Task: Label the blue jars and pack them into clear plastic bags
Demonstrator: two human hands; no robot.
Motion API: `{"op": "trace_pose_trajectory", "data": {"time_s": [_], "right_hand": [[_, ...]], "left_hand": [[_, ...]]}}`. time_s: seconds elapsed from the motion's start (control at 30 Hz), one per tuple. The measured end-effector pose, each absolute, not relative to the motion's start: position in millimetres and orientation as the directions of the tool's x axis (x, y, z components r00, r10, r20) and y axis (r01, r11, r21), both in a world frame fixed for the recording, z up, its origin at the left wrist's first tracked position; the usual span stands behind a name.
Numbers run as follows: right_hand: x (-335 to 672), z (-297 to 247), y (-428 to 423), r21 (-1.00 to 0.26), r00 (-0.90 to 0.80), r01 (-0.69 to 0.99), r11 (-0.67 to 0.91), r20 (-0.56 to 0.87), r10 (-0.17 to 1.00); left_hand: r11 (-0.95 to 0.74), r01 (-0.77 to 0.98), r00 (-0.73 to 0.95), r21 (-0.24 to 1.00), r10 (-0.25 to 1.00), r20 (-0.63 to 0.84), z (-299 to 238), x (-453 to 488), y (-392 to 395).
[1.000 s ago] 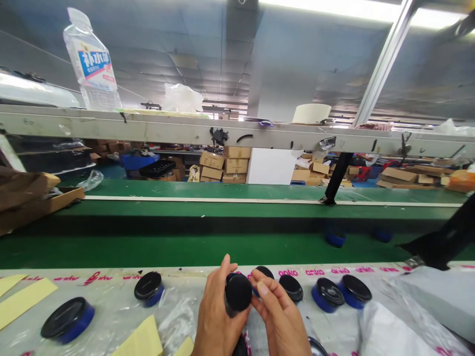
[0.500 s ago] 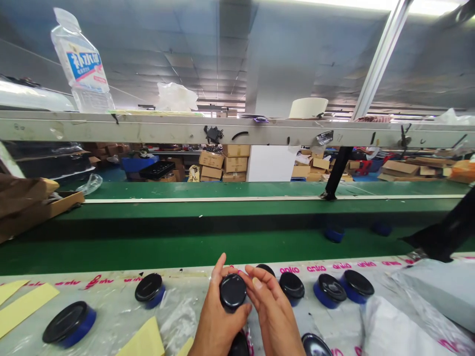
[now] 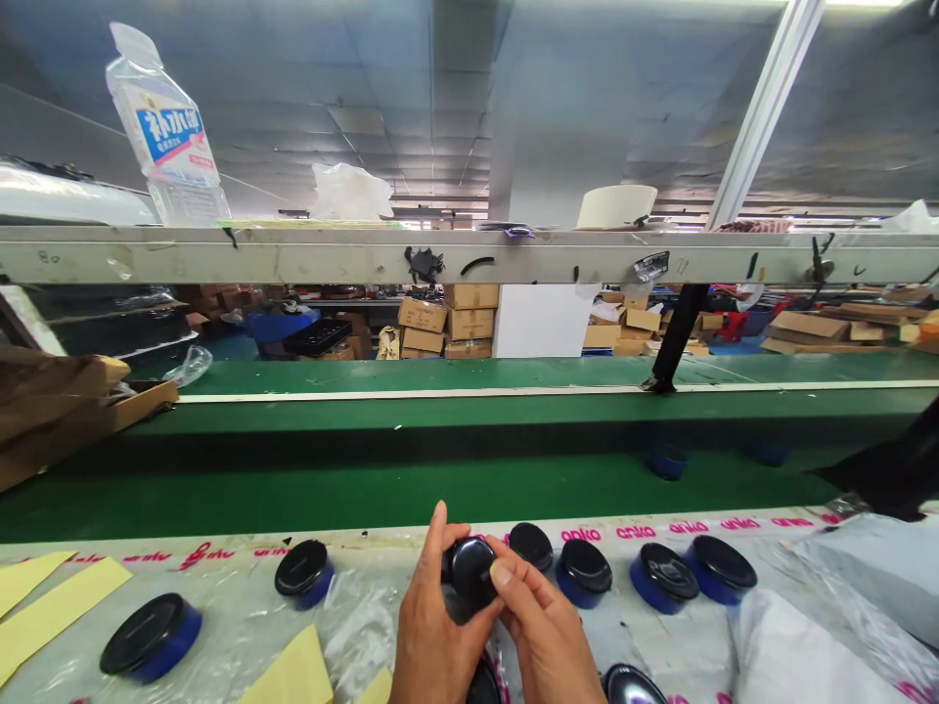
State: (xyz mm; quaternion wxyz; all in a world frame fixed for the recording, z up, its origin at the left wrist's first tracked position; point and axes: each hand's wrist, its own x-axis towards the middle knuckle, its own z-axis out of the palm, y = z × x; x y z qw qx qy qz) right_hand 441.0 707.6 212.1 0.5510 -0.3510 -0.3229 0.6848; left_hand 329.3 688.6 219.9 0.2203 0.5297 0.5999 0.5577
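Note:
My left hand [image 3: 432, 621] is closed around a small round black piece [image 3: 456, 540], mostly hidden by the fingers and by a glossy black disc [image 3: 473, 572] in front of it. The disc's right edge is pinched between the thumb and fingers of my right hand [image 3: 539, 611]. Whether the two pieces are joined cannot be made out. Close by on the right stand round containers with black tops and blue sides, one of them a container [image 3: 585, 572] just past my right hand. Another black round piece [image 3: 482, 682] shows partly beneath my hands.
More black-and-blue containers [image 3: 153, 636] sit left and right on the plastic-covered bench [image 3: 242, 587]. Yellow paper strips [image 3: 66, 616] lie at left, white plastic bags [image 3: 799, 655] at right. Beyond runs a green conveyor belt [image 3: 293, 499], under a shelf beam [image 3: 330, 259] holding a bottle [image 3: 172, 137].
My right fingers have closed on the disc's edge, where they were looser before. The disc has tilted and shifted slightly right, uncovering the black piece behind it.

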Motion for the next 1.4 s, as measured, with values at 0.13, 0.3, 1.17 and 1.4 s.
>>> {"op": "trace_pose_trajectory", "data": {"time_s": [0.13, 0.3, 1.17, 1.4], "right_hand": [[441.3, 217.6, 706.3, -0.873, -0.12, -0.468, -0.138, -0.092, 0.989], [440.1, 228.6, 702.9, -0.893, -0.083, -0.44, -0.097, -0.067, 0.994], [435.8, 226.0, 699.1, -0.99, 0.011, -0.136, -0.038, -0.04, 0.999], [437.3, 217.6, 700.0, -0.984, -0.002, -0.179, 0.0, 0.0, 1.0]], "left_hand": [[-0.18, 0.399, -0.302, 0.899, 0.9, 0.314, 217.7, 329.1, 688.1], [-0.188, 0.434, -0.299, 0.881, 0.893, 0.337, 217.4, 329.2, 687.6], [-0.224, 0.481, -0.249, 0.848, 0.892, 0.377, 206.5, 328.0, 689.7], [-0.234, 0.472, -0.236, 0.85, 0.895, 0.378, 204.9, 327.2, 689.4]]}}
